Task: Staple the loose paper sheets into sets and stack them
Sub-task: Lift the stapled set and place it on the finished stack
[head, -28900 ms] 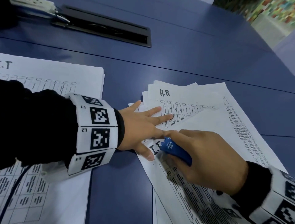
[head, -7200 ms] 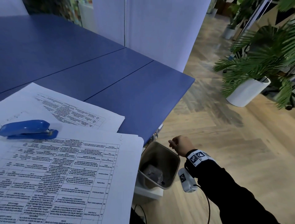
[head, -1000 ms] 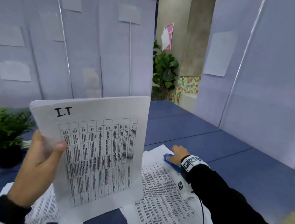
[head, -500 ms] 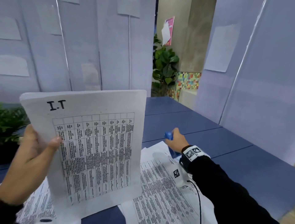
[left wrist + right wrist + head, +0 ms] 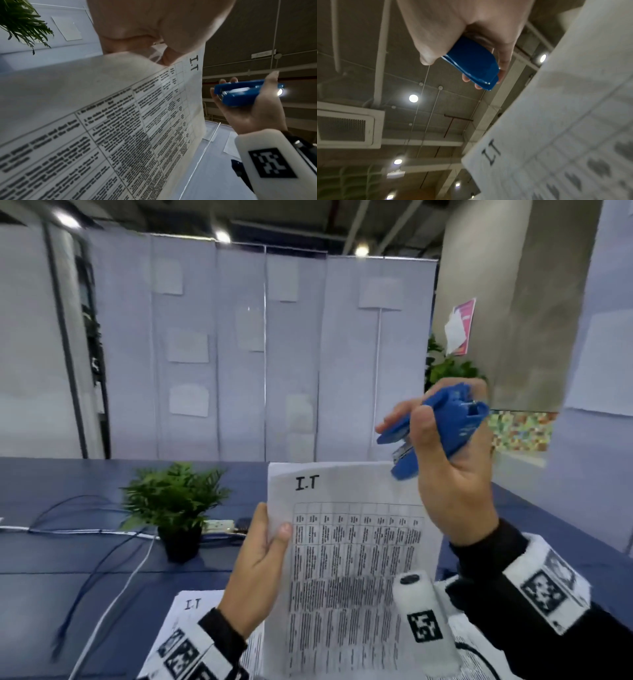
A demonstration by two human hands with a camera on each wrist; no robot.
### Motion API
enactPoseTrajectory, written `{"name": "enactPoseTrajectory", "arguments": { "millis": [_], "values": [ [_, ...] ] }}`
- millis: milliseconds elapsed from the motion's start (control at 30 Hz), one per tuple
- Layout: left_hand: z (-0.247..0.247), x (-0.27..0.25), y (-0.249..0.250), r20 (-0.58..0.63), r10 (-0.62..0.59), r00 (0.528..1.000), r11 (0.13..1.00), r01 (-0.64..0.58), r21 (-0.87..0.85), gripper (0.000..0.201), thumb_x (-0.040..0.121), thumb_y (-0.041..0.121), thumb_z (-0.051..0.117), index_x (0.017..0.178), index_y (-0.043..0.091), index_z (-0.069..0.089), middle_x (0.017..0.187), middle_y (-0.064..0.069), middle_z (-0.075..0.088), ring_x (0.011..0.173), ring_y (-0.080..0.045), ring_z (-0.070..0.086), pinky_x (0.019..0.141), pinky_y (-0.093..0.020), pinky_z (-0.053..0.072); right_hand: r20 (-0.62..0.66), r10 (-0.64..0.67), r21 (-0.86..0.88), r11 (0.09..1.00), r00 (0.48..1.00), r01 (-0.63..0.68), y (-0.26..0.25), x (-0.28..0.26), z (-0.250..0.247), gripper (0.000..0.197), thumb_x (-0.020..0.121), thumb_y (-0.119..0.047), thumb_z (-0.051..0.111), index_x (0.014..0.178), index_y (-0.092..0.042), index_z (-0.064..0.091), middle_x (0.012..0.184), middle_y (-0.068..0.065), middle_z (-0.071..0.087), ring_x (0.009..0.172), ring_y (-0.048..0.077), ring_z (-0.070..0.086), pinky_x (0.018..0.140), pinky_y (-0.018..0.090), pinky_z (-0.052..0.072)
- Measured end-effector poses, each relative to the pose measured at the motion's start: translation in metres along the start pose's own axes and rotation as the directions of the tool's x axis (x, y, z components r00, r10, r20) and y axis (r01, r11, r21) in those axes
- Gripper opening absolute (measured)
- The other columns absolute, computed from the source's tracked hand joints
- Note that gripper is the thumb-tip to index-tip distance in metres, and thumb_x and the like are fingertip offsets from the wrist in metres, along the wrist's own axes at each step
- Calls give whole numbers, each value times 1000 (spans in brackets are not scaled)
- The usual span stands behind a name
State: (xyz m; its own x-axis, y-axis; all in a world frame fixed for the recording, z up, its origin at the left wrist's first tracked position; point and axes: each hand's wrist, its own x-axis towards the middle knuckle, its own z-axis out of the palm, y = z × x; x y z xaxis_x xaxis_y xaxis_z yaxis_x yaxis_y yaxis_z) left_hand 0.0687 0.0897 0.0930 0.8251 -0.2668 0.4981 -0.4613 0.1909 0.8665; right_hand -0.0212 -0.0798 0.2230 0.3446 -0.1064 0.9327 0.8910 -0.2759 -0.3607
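Two hands are up in front of you, both off the blue table point(image 5: 51, 570). Your left hand point(image 5: 255, 573) holds a set of printed sheets point(image 5: 346, 570) upright by its left edge, thumb pressed on the front face and the other fingers curled behind; the page is headed "I.T" above a table of small print. Your right hand point(image 5: 452, 474) grips the blue stapler point(image 5: 435, 429), fingers wrapped round its body and the thumb lying across its side. The stapler's nose points down and left, and it sits just above the top right corner of the held set. From the head view you cannot tell whether the corner is between its two halves or merely close; the left wrist view shows the stapler beside the top edge, apart from the paper. On the table below lies another pile of sheets point(image 5: 191, 607), also marked "I.T", partly hidden by your left wrist. Farther back on the table stand a small potted plant point(image 5: 174, 508) and some loose cables point(image 5: 102, 573).
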Motion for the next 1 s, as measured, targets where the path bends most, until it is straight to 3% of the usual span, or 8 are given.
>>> {"name": "enactPoseTrajectory", "arguments": {
  "millis": [67, 167, 233, 400, 600, 700, 833, 1000],
  "values": [
    [1, 0, 1, 21, 38, 999, 999, -38, 31, 60, 86, 49, 49, 135, 17, 40, 132, 5, 55, 124, -12, 51, 105, -40, 41, 55, 10, 31, 999, 998, -12, 5, -6, 21, 32, 86, -42, 54, 99, -17, 38, 85, 28, 51, 73, 43, 53, 63, 41, 48],
    [3, -3, 7, 61, 87, 994, 996, -88, 18, 28, 90, 33, 46, 116, 25, 49, 111, 10, 66, 107, -8, 62, 86, -22, 49, 67, 33, -16, 999, 997, -32, 16, -12, 39, 33, 85, -48, 56, 101, -24, 40, 86, 21, 56, 75, 27, 59, 71, 29, 50],
    [3, -5, 9, 82, 111, 990, 994, -110, -14, 21, 96, 29, 47, 116, 25, 49, 110, 10, 66, 105, -8, 63, 83, -19, 49, 58, 58, -54, 997, 997, -54, 18, -12, 44, 31, 83, -53, 56, 99, -31, 41, 84, 20, 57, 72, 31, 58, 69, 37, 51],
    [6, -8, 13, 134, 150, 980, 987, -141, -74, 23, 97, 15, 39, 118, 19, 48, 111, 4, 67, 105, -12, 64, 84, -21, 50, -21, 131, -121, 984, 991, -133, 19, -7, 51, 40, 80, -63, 55, 90, -27, 43, 71, 26, 54, 61, 43, 55, 59, 58, 47],
    [16, -10, 9, 130, 198, 972, 980, -197, -22, 27, 90, 47, 45, 113, 35, 53, 100, -2, 68, 93, -27, 65, 83, -41, 51, -73, 167, -100, 980, 983, -174, 20, -6, 58, 27, 83, -47, 54, 77, -22, 48, 59, 13, 57, 54, 24, 62, 59, 49, 53],
    [18, -11, 9, 167, 213, 963, 976, -219, 13, 29, 93, 46, 43, 116, 32, 53, 94, -8, 65, 82, -37, 60, 79, -48, 49, -104, 181, -39, 982, 978, -186, 18, -6, 61, 27, 82, -46, 54, 74, -21, 48, 55, 12, 54, 50, 25, 60, 55, 42, 52],
    [19, -12, 13, 219, 207, 953, 972, -226, 64, 25, 97, 34, 41, 118, 36, 54, 99, -2, 68, 89, -30, 64, 81, -48, 52, -155, 208, 2, 978, 966, -210, 17, -5, 59, 32, 81, -46, 55, 72, -16, 48, 58, 24, 51, 46, 26, 58, 47, 31, 50],
    [20, -14, 17, 266, 218, 939, 956, -261, 136, 29, 97, 38, 40, 121, 34, 54, 107, 3, 68, 99, -19, 65, 87, -46, 51, -224, 178, -33, 981, 958, -190, 15, -6, 57, 32, 84, -41, 55, 64, -19, 44, 46, 3, 47, 39, 23, 55, 42, 30, 46]
  ]
}}
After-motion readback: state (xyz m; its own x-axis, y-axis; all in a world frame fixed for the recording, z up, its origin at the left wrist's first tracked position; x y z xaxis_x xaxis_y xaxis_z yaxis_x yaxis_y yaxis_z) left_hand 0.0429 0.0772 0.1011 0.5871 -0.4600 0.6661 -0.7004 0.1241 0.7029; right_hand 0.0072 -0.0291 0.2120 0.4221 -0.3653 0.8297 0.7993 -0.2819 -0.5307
